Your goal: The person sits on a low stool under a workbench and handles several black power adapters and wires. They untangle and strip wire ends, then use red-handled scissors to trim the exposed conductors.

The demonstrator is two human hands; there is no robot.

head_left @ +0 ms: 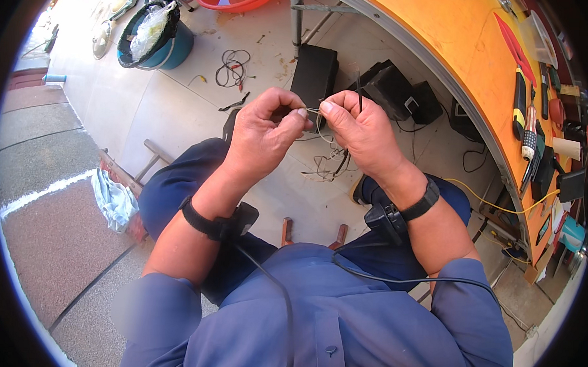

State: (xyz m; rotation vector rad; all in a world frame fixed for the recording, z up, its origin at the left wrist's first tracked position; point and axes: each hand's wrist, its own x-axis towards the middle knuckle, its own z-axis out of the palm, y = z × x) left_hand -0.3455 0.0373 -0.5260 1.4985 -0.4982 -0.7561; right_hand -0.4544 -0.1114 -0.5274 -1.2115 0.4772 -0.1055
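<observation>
Above my knees, both hands meet over a thin, pale wire (313, 111). My left hand (268, 131) pinches one part of it between thumb and fingertips. Close beside it, my right hand (359, 129) pinches the wire too, and a thin dark stick-like piece (359, 89) rises out between its fingers; its kind is unclear. A loose tangle of pale and dark wires (330, 165) hangs below the right hand. Each wrist wears a black strap with a small box and a cable.
A black box (314, 74) and several black cases (391, 90) stand on the floor ahead. An orange table (454, 34) with pliers (514, 45) and screwdrivers curves along the right. At far left are a lined blue bucket (176, 47), a red basin (235, 5) and a coiled cable (232, 68).
</observation>
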